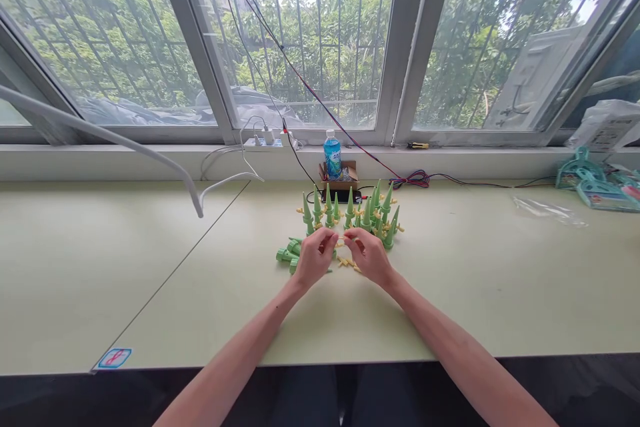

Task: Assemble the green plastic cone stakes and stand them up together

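My left hand [319,255] and my right hand [369,255] are pinched close together over the table, fingertips facing each other. Between them shows a small yellow valve piece [341,237], mostly hidden by the fingers. Just below lie several loose yellow valve pieces [346,261]. Beside and partly behind my left hand, green plant-watering spikes [286,255] lie on their sides. Beyond the hands, more green spikes with yellow valves stand point up in a left group [307,215] and a right group [387,203].
A blue drink bottle [333,157] stands by a small cardboard box [354,177], with a dark phone-like device [345,196] in front. Bundled cables [413,179] run along the sill. A white bent arm [150,147] overhangs the left. Teal plastic items [583,170] and a clear bag [550,211] lie right.
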